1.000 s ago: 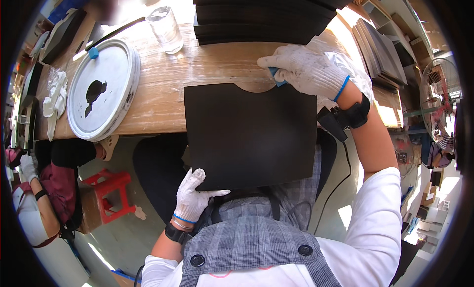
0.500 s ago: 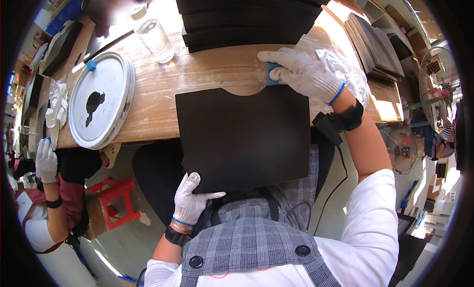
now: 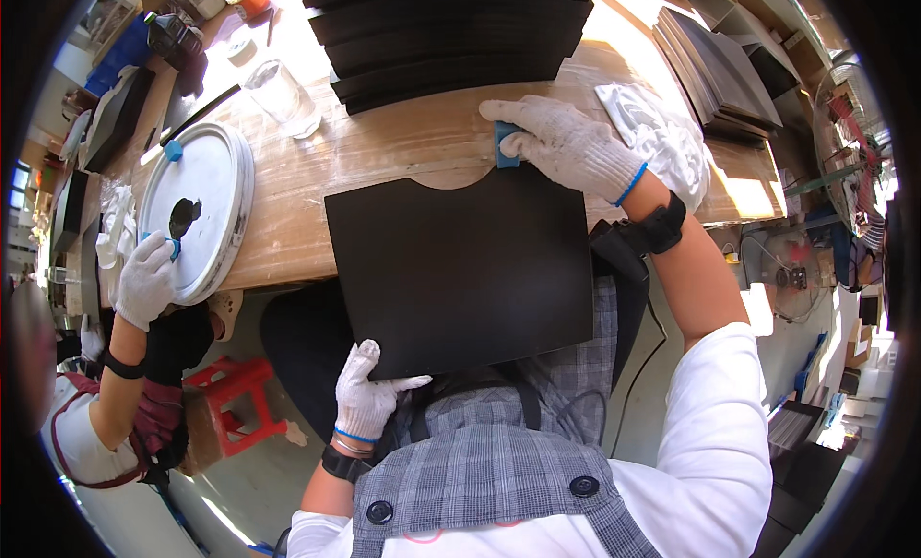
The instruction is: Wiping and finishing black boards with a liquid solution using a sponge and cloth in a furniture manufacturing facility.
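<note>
A black flat board (image 3: 460, 270) with a curved notch in its far edge rests over my lap, its far side against the table's front edge. My left hand (image 3: 369, 397), in a white knit glove, grips its near left corner, with the thumb along the side and the index finger under or along the near edge. My right hand (image 3: 571, 147), gloved too, pinches a small blue sponge block (image 3: 507, 145) at the board's far edge, right of the notch. The sponge's contact face is hidden.
Ahead stands a stack of black boards (image 3: 451, 49). To the left are a clear jar (image 3: 283, 99) and a white round lid (image 3: 206, 208) with a black smear and a blue cube. A co-worker's gloved hand (image 3: 146, 284) reaches it. White cloth (image 3: 662, 141) lies right; a red stool (image 3: 235, 404) stands below.
The co-worker's hand has come up and right onto the white lid with a blue piece. My right hand and sponge remain near the notch; the whole view has shifted slightly.
</note>
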Available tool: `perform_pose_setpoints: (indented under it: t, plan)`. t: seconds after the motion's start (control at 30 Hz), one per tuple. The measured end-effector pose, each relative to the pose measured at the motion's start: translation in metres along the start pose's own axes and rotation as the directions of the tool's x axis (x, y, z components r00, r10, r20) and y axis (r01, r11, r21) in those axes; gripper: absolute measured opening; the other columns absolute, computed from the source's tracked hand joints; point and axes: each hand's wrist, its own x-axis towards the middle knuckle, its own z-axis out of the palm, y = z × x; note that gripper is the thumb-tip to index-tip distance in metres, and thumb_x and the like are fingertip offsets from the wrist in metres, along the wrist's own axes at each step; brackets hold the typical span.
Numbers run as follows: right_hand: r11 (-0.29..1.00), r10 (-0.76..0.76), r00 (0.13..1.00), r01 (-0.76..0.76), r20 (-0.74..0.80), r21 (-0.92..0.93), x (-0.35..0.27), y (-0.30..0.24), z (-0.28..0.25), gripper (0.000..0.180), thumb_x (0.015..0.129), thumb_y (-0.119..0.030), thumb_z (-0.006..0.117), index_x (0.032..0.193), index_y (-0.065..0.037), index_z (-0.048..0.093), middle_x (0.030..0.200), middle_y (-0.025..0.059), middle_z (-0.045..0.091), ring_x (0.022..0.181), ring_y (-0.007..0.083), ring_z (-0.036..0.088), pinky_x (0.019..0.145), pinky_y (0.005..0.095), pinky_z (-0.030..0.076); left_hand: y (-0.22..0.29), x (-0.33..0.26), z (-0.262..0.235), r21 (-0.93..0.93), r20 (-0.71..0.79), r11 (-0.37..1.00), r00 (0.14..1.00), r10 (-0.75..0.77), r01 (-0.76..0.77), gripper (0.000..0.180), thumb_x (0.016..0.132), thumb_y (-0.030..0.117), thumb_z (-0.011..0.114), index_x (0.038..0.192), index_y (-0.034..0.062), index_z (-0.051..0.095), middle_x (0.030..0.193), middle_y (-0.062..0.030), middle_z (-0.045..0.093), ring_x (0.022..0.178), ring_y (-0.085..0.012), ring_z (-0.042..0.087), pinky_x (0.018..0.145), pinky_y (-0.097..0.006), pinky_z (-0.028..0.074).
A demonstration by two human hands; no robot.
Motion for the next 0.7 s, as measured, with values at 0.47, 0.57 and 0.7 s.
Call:
perform_pose_setpoints:
  t: [0.47,0.57,0.7]
  plan:
    - [0.944,-0.058,0.988,0.008,-0.142,-0.33,-0.04,0.035,-0.047,0.034,0.087,-0.021,0.063,0.12,-0.012,0.065,0.095,0.0113,0.07,0.095,0.0303,0.063,0.085,0.0421,0.049,0.001,-0.002,-0.001,-0.055,-0.015,0.998,1.0,-0.016,0.015,0.006,0.097,0.015,0.049,0.096,0.0124,0.054,0.106,-0.0108,0.059,0.112,-0.0397,0.06,0.081,-0.07,0.054]
    - [0.927,-0.062,0.983,-0.007,-0.172,-0.374,-0.047,0.046,-0.046,0.035,0.087,-0.022,0.063,0.121,-0.011,0.064,0.097,0.0127,0.069,0.096,0.031,0.063,0.086,0.0416,0.049,0.001,-0.003,-0.003,-0.038,-0.03,0.999,1.0,0.001,-0.002,0.008,0.097,0.016,0.049,0.097,0.0113,0.055,0.109,-0.0123,0.06,0.111,-0.0405,0.06,0.081,-0.068,0.055]
    - [0.983,0.07,0.957,-0.113,-0.282,-0.141,-0.057,0.054,-0.033,0.036,0.09,-0.024,0.062,0.124,-0.01,0.062,0.102,0.0164,0.068,0.097,0.0322,0.063,0.089,0.0416,0.048,0.0,-0.002,0.0,-0.013,-0.042,1.0,0.999,0.0,-0.001,0.01,0.097,0.018,0.05,0.098,0.0102,0.057,0.111,-0.0134,0.06,0.111,-0.0414,0.06,0.081,-0.067,0.055]
